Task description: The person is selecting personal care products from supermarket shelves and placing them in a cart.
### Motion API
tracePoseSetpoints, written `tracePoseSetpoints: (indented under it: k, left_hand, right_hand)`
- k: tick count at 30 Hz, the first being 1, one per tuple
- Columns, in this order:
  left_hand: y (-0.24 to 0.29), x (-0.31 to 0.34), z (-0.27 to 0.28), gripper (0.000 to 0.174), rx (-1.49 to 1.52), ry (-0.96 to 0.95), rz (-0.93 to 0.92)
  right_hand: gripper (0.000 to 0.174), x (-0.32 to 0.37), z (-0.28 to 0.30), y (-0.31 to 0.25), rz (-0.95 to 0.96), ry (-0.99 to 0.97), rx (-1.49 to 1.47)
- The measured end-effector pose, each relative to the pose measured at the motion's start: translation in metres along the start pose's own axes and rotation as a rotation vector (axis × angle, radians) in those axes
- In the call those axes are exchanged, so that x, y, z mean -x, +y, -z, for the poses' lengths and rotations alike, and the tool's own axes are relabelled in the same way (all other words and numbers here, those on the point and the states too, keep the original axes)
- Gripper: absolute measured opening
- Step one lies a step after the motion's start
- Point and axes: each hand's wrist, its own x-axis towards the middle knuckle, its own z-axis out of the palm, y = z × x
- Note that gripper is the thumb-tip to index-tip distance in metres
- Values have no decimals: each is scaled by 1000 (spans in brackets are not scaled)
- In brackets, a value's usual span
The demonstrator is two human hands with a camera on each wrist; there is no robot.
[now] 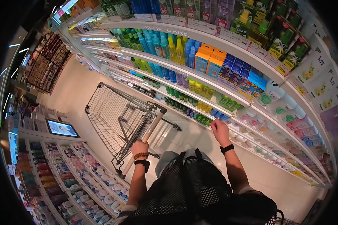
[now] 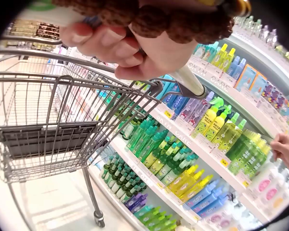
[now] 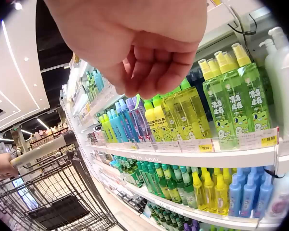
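Observation:
My left hand (image 1: 139, 147) grips the pale handle (image 1: 151, 128) of a wire shopping cart (image 1: 112, 112); in the left wrist view its fingers (image 2: 111, 45) curl round the handle (image 2: 188, 82). My right hand (image 1: 218, 129) reaches out to the front edge of a shelf of skin-care bottles (image 1: 199, 88), fingers loosely curled with nothing in them. In the right wrist view that hand (image 3: 135, 43) hangs in front of yellow-green pump bottles (image 3: 231, 101). The cart basket (image 2: 48, 120) holds nothing.
Long shelving (image 1: 229, 41) full of bottles and boxes runs along my right. Another shelf unit (image 1: 64, 168) with a small screen (image 1: 62, 128) stands on my left. The pale aisle floor (image 1: 75, 86) stretches ahead of the cart. A black mesh bag (image 1: 191, 187) hangs on my chest.

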Motion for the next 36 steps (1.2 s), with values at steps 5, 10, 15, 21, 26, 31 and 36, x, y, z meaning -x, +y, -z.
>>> tracePoseSetpoints:
  k: [5, 10, 15, 21, 26, 31, 36]
  left_hand:
    - [-14, -43, 9, 31, 5, 3, -4]
    - [-30, -89, 15, 33, 38, -32, -16]
    - [-52, -134, 18, 32, 53, -37, -31]
    - [-88, -211, 15, 36, 154, -289, -77]
    - [-119, -279, 24, 38, 659, -799, 12]
    - [-131, -315, 18, 37, 686, -812, -16]
    - [-137, -330, 17, 40, 660, -701, -15]
  right_hand:
    - [17, 4, 0, 2, -56, -27, 146]
    - [27, 17, -17, -14, -212, -4, 191]
    - [25, 11, -57, -42, -300, 22, 221]
    - [28, -38, -126, -102, -153, 18, 269]
    - [27, -82, -175, -151, -94, -33, 250]
    - [26, -90, -203, -186, -120, -27, 224]
    - [26, -94, -200, -192, -144, -94, 235]
